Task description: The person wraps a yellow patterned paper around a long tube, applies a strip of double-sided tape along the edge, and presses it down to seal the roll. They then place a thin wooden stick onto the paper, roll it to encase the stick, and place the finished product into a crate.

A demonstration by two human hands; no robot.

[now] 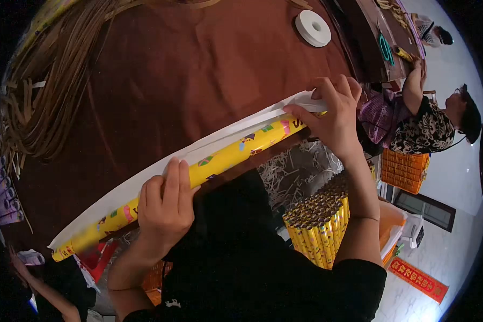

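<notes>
Yellow printed tube (220, 161) lies along the near edge of the brown-clothed surface (198, 70), half wrapped in white paper (145, 180). Left hand (165, 206) and right hand (330, 115) each press down on it, fingers curled over tube and paper. White tape roll (313, 28) sits well apart; finished yellow tubes (319, 228) stand bundled below; straw strips (53, 91) pile far left.

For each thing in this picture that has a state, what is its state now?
yellow roll: partly wrapped in the white sheet, lying on the table edge
white sheet: partly curled around the roll
left hand: pressing on the roll
right hand: pinching the sheet at the roll's end
tape reel: lying flat, untouched
finished yellow rolls: standing upright, bundled
</notes>
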